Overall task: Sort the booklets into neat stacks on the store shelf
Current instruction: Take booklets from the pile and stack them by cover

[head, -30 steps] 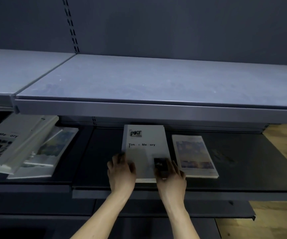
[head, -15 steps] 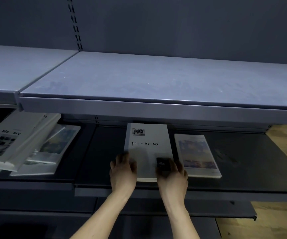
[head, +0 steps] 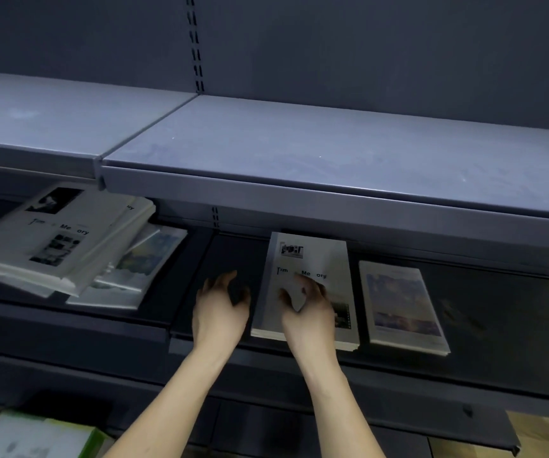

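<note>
Two bare hands work a dark store shelf point(head: 497, 312) beneath a grey upper shelf point(head: 299, 147), viewed from the head camera. The right hand point(head: 309, 309) rests on the lower half of a white booklet stack point(head: 309, 256) printed with broken lettering, its fingers curled over the cover; whether they pinch a page or merely press down cannot be told through the blur. The left hand point(head: 220, 309) hovers just beside the stack's left edge, at about nine o'clock from it, fingers loosely curled and holding nothing. The stack lies flat near the middle of the dark shelf, its near edge close to the shelf's front lip. At three o'clock from it, just beside but apart, lies a second stack of booklets point(head: 401, 302) with a pale blue sky-like cover. Far off at ten o'clock, on the neighbouring shelf section, an untidy pile of booklets point(head: 55, 239) sits skewed, white covers fanned out on top and a painted-cover booklet point(head: 150, 256) poking from beneath at its right. At seven o'clock, low in the frame, the corner of a green and white box point(head: 35, 438) shows. Wood flooring point(head: 537, 434) appears at five o'clock beyond the shelf's end.
</note>
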Action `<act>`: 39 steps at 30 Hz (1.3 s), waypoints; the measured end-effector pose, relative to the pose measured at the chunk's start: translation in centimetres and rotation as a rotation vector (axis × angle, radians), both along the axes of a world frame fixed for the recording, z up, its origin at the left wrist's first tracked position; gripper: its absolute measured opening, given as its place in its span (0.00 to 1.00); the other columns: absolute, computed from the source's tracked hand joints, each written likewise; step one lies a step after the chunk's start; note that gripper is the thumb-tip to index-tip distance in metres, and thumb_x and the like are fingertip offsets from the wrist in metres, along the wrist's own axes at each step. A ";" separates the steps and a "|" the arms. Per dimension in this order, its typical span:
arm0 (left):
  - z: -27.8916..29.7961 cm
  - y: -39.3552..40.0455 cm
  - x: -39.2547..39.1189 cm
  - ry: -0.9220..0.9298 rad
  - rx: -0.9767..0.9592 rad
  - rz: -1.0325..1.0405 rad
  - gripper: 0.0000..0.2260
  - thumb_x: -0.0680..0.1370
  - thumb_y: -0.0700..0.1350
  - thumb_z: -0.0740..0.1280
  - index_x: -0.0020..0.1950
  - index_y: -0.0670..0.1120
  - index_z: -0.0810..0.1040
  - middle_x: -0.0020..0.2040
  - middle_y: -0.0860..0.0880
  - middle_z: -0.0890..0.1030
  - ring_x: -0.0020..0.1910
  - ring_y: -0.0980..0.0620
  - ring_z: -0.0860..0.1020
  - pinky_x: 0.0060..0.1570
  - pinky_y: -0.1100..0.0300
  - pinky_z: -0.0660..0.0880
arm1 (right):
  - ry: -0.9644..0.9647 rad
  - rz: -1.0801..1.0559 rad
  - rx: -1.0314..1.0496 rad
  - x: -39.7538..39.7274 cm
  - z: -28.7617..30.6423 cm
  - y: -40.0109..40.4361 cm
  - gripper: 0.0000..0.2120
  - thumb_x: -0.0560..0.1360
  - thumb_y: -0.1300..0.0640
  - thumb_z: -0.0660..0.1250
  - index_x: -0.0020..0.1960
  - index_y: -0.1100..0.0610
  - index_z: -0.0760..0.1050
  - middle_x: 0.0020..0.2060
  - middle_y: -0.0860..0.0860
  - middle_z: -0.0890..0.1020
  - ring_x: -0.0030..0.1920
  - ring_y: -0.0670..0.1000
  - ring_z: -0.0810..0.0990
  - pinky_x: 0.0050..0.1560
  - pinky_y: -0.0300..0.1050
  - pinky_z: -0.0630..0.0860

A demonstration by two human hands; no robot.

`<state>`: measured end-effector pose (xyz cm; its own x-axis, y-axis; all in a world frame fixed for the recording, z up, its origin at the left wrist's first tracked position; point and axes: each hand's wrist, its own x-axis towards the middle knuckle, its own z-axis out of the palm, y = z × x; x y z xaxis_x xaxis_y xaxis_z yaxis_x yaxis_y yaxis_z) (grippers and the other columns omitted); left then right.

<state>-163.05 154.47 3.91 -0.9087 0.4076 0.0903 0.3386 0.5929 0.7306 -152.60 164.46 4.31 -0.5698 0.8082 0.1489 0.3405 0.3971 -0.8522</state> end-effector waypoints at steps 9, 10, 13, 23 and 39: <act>2.0 -5.7 -3.3 0.045 0.091 0.080 0.21 0.76 0.47 0.66 0.70 0.50 0.73 0.64 0.47 0.76 0.63 0.45 0.74 0.59 0.45 0.75 | -0.010 0.212 -0.150 -5.5 1.6 -5.8 0.20 0.79 0.51 0.67 0.70 0.49 0.71 0.64 0.45 0.77 0.57 0.41 0.76 0.47 0.22 0.67; 2.3 -6.4 -3.8 0.055 0.092 0.090 0.22 0.76 0.46 0.66 0.70 0.49 0.72 0.65 0.46 0.75 0.64 0.45 0.74 0.59 0.45 0.75 | -0.009 0.222 -0.147 -6.3 1.7 -6.5 0.20 0.79 0.51 0.66 0.70 0.49 0.71 0.63 0.45 0.77 0.57 0.40 0.76 0.46 0.22 0.67; 2.8 -9.0 -5.6 0.074 0.090 0.112 0.21 0.76 0.45 0.66 0.70 0.49 0.73 0.63 0.46 0.75 0.62 0.44 0.74 0.57 0.46 0.75 | 0.001 0.255 -0.148 -8.6 2.3 -8.8 0.20 0.79 0.50 0.67 0.70 0.49 0.71 0.62 0.44 0.77 0.57 0.41 0.77 0.48 0.25 0.68; 3.5 -18.0 -13.9 0.179 0.092 0.274 0.18 0.76 0.44 0.65 0.67 0.48 0.76 0.63 0.48 0.75 0.63 0.46 0.69 0.60 0.49 0.71 | 0.012 0.361 -0.201 -16.9 3.4 -17.2 0.11 0.79 0.50 0.66 0.60 0.43 0.71 0.52 0.41 0.80 0.52 0.39 0.79 0.46 0.28 0.71; 2.0 -28.8 -25.7 0.224 -0.064 0.410 0.20 0.77 0.49 0.66 0.68 0.48 0.74 0.76 0.42 0.60 0.73 0.40 0.58 0.69 0.41 0.63 | -0.067 0.312 -0.217 -27.2 1.9 -25.5 0.07 0.78 0.51 0.67 0.54 0.48 0.70 0.47 0.46 0.77 0.45 0.44 0.77 0.41 0.31 0.71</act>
